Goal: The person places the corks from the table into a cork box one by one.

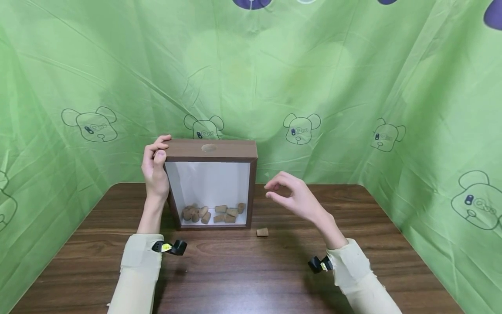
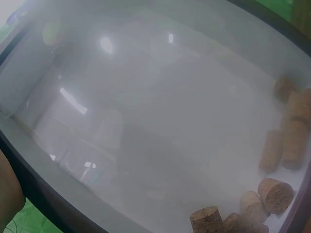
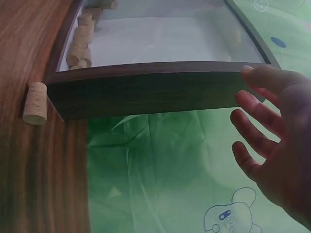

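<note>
A brown wood-framed shadow box (image 1: 211, 150) with a clear front and an oval slot in its top stands upright on the table. Several corks (image 1: 231, 213) lie along its bottom, also visible through the pane as corks (image 2: 294, 141) in the left wrist view. My left hand (image 1: 156, 172) grips the box's upper left corner, thumb in front and fingers over the top. To the right of the box my right hand (image 1: 296, 196) hovers with loosely bent fingers, holding nothing. A single cork (image 1: 262, 232) lies on the table by the box's lower right corner.
The dark wood table (image 1: 243, 270) reaches to a green curtain (image 1: 337, 87) printed with bear heads, which hangs behind and on both sides. Black wrist cameras sit on both sleeves.
</note>
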Available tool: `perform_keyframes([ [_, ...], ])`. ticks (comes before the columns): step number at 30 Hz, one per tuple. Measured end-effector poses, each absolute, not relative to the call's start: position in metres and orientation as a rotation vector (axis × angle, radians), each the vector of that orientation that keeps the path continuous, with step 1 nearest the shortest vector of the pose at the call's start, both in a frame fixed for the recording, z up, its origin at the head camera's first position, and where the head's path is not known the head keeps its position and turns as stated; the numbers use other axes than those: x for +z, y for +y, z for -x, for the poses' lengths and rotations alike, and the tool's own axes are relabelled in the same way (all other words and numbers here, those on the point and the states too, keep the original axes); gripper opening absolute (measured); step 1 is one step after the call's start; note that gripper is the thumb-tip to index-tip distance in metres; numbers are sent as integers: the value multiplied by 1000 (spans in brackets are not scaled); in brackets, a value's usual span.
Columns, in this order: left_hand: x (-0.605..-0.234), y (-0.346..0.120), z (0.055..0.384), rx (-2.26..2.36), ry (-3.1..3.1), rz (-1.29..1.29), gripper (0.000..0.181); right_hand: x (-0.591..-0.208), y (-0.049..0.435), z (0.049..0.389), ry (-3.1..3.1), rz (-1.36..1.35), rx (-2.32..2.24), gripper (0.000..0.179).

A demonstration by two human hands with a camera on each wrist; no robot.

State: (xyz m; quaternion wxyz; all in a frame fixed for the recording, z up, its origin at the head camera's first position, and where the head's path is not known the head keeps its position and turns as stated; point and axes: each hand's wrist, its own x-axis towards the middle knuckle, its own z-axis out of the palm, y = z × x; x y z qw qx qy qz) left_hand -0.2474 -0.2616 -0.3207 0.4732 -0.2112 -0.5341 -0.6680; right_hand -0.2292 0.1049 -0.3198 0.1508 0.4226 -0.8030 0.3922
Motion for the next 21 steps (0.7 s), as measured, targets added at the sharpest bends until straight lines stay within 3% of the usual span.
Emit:
perform_keyframes([
  [21,-321,-263,247,-1636,-1319,520,19,-359,105,232,-2580,-1263,1134,14],
])
